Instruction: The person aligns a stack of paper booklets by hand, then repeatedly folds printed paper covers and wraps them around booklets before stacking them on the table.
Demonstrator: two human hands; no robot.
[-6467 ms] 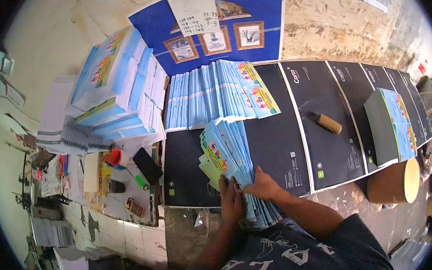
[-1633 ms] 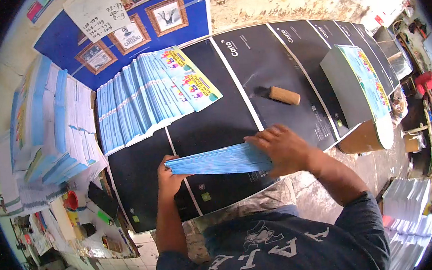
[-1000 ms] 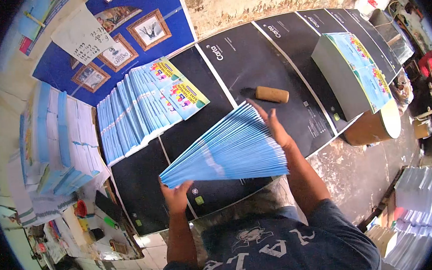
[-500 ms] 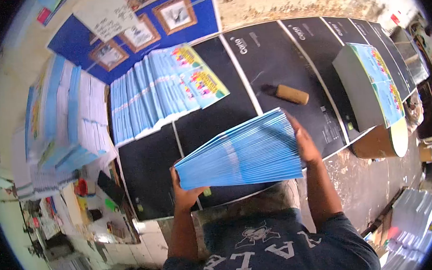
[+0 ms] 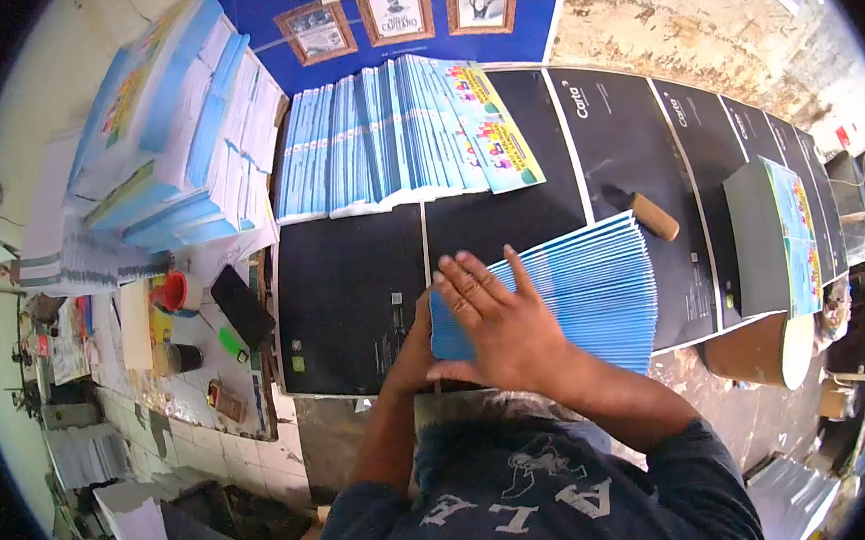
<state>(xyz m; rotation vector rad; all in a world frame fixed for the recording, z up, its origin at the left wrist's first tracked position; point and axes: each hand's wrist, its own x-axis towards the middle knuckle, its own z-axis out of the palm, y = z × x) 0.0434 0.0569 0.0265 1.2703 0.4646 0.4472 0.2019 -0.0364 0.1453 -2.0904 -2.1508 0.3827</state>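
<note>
A fanned stack of blue booklets lies over the front part of the black table, its wide end to the right. My left hand grips the narrow left end, mostly hidden behind my other hand. Fingers spread, my right hand rests flat on the stack near that end. Behind them, a row of overlapping blue booklets with yellow and blue covers at its right end lies against the blue board.
Tall piles of booklets stand at the left. A brown block lies right of the fan. Farther right is a thick booklet stack above a brown drum. A dark phone and red cup are at left.
My right hand has moved from the fan's wide right end to its narrow left end and lies spread on top. The view has turned, and the fan stays spread.
</note>
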